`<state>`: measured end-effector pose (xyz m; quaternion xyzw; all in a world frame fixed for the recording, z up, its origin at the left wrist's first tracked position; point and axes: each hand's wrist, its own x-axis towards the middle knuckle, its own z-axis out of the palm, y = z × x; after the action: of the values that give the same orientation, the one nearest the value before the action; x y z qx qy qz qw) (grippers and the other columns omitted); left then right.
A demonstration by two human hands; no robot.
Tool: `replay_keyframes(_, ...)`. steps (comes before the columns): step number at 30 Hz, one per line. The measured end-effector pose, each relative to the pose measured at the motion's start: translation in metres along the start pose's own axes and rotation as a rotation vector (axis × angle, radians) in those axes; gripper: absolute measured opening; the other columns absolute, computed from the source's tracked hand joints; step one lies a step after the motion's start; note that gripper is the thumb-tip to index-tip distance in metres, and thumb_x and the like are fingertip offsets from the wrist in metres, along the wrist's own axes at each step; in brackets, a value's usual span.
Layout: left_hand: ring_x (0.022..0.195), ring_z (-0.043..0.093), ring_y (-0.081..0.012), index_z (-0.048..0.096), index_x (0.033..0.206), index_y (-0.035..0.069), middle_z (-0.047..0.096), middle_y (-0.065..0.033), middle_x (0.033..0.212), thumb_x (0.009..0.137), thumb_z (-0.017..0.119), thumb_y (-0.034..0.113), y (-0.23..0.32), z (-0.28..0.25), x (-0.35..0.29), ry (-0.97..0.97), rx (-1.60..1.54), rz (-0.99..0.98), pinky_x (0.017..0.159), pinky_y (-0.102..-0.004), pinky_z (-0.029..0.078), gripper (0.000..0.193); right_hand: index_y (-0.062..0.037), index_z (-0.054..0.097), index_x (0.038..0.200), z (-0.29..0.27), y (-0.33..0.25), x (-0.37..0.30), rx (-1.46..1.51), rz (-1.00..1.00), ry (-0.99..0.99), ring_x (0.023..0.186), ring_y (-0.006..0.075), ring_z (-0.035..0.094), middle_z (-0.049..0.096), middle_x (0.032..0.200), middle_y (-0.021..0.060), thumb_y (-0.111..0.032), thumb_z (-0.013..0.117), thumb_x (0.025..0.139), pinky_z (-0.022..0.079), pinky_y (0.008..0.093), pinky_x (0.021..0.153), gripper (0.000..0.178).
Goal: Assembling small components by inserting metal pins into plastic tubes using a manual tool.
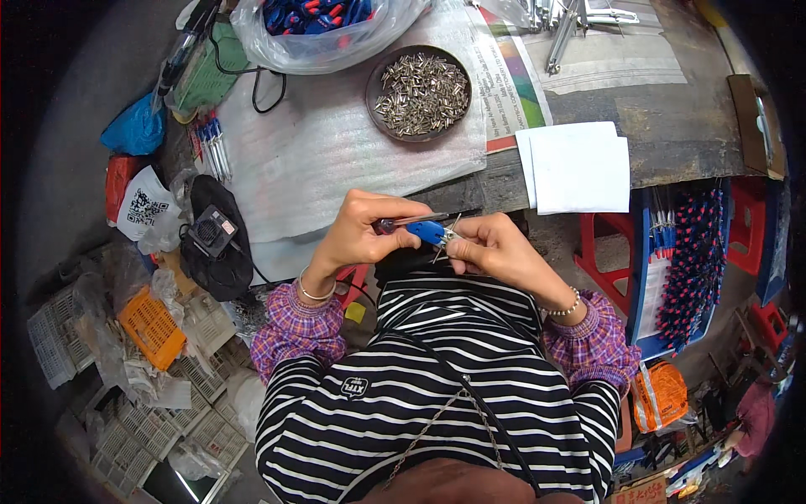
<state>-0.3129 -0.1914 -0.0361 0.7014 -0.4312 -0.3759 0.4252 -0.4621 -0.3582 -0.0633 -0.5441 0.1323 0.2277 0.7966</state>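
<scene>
Cluttered counter under white foam sheet, round dish of metal pins, left hand grip closed on blue-handled tool, right hand pinching small pins

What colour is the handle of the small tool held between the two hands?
Bright blue: the tool handle shows best in the head view, between the left hand and right hand.

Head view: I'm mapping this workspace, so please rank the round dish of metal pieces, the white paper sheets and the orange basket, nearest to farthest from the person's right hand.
1. White paper sheets: on the table, just above and right of the right hand.
2. Round dish of metal pieces: farther up the table, slightly left.
3. Orange basket: far left, down on the floor.
</scene>
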Motion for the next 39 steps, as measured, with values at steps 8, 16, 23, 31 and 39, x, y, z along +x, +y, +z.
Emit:
replay_keyframes(8, 0.059, 0.061, -0.0119, 0.069, 0.093, 0.001, 0.067, -0.0087, 0.070, 0.069, 0.076, 0.017, -0.008, 0.000, -0.001, 0.014, 0.012, 0.020, 0.055, -0.0235, 0.045, 0.030, -0.0009, 0.060, 0.077, 0.000, -0.005, -0.001, 0.036, 0.039, 0.003, 0.051, 0.0003, 0.041, 0.056, 0.063, -0.0030, -0.014, 0.054, 0.090, 0.029, 0.0161, 0.045, 0.020)
replay_keyframes(16, 0.057, 0.060, -0.0118, 0.069, 0.092, 0.000, 0.065, -0.0077, 0.067, 0.069, 0.076, 0.016, -0.005, -0.001, 0.002, -0.024, -0.009, 0.035, 0.054, -0.0241, 0.045, 0.029, -0.0013, 0.060, 0.078, -0.001, -0.004, -0.001, 0.063, 0.046, -0.014, 0.051, 0.0000, 0.041, 0.056, 0.063, -0.0031, -0.014, 0.055, 0.090, 0.029, 0.0160, 0.045, 0.019)
replay_keyframes(23, 0.055, 0.057, -0.0102, 0.069, 0.092, 0.000, 0.065, -0.0070, 0.066, 0.065, 0.075, 0.009, -0.002, -0.003, 0.002, -0.043, 0.007, 0.009, 0.051, -0.0236, 0.043, 0.029, -0.0016, 0.060, 0.076, 0.000, -0.002, -0.002, 0.103, 0.052, -0.017, 0.050, 0.0002, 0.040, 0.057, 0.063, -0.0026, -0.015, 0.055, 0.090, 0.029, 0.0163, 0.044, 0.019)
replay_keyframes(31, 0.056, 0.059, -0.0115, 0.069, 0.092, 0.000, 0.066, -0.0092, 0.070, 0.063, 0.075, 0.007, 0.002, -0.002, 0.001, -0.038, -0.019, -0.017, 0.053, -0.0238, 0.044, 0.030, -0.0015, 0.059, 0.073, -0.001, -0.001, -0.001, 0.110, 0.066, -0.036, 0.049, 0.0007, 0.040, 0.056, 0.061, -0.0026, -0.015, 0.055, 0.090, 0.029, 0.0166, 0.044, 0.022)
replay_keyframes(39, 0.062, 0.064, -0.0160, 0.068, 0.091, -0.001, 0.068, -0.0113, 0.075, 0.062, 0.075, 0.007, 0.001, -0.005, 0.001, -0.112, -0.008, -0.009, 0.056, -0.0252, 0.047, 0.031, 0.0003, 0.061, 0.073, -0.001, 0.001, -0.001, 0.074, 0.056, -0.041, 0.047, 0.0025, 0.042, 0.056, 0.058, -0.0019, -0.014, 0.058, 0.086, 0.031, 0.0206, 0.042, 0.020)
